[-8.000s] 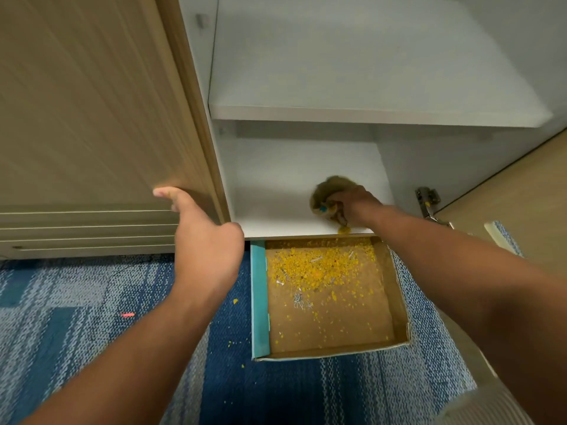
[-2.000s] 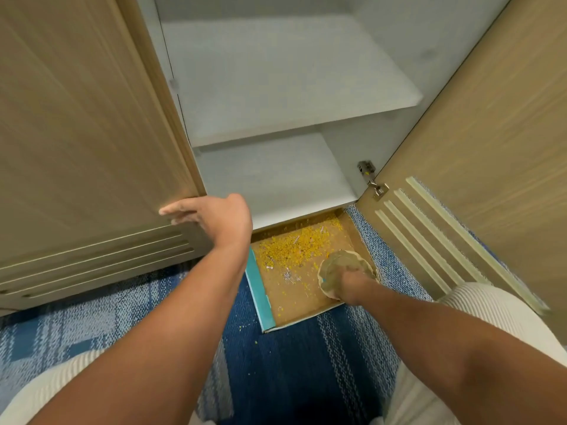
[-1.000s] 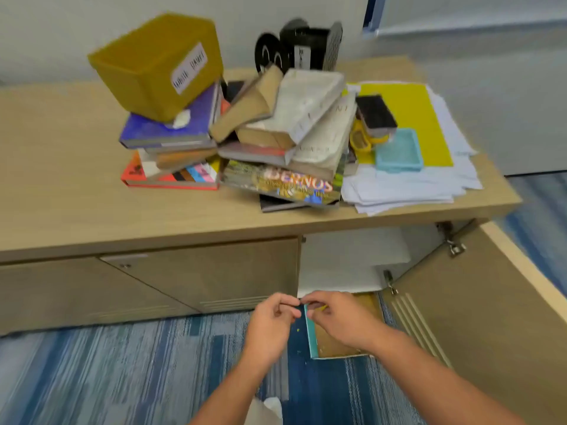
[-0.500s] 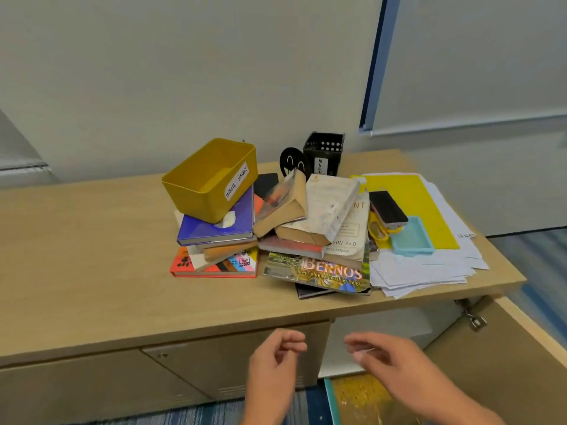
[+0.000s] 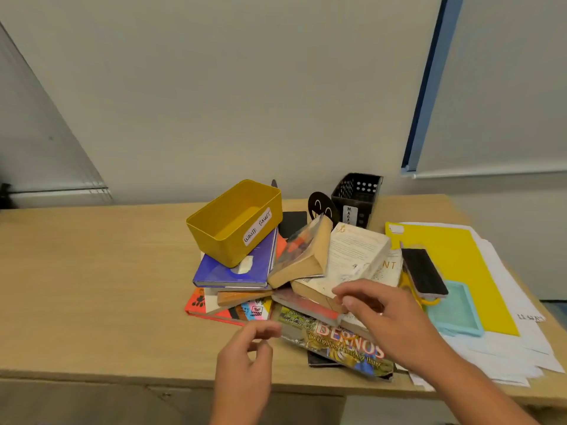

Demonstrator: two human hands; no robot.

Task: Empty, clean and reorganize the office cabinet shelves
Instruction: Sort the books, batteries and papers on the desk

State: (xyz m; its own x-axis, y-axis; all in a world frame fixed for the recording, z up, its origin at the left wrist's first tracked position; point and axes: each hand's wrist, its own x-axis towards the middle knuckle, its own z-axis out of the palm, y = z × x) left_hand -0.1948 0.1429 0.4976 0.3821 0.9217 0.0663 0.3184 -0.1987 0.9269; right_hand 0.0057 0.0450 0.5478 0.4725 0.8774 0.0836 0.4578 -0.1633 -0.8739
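Note:
A messy pile of books point(image 5: 294, 283) lies on the wooden cabinet top point(image 5: 92, 286). A yellow bin labelled "waste basket" point(image 5: 236, 222) sits tilted on a blue book point(image 5: 236, 268). My right hand point(image 5: 380, 314) hovers over the front books with fingers loosely spread, holding nothing. My left hand point(image 5: 245, 360) is raised at the front edge, fingers loosely curled and empty. A "Bernos" magazine point(image 5: 337, 342) lies at the front of the pile. The cabinet shelves are out of view.
A black mesh holder point(image 5: 357, 197) stands at the back. To the right lie a yellow folder point(image 5: 454, 265) on white papers point(image 5: 527, 332), a whiteboard eraser point(image 5: 423, 276) and a light blue tray point(image 5: 457, 311). A wall rises behind.
My view rose from the open cabinet and the crumb-filled box lid on the floor to the cabinet top. Both hands lifted to the book pile; the right one let go of the duster.

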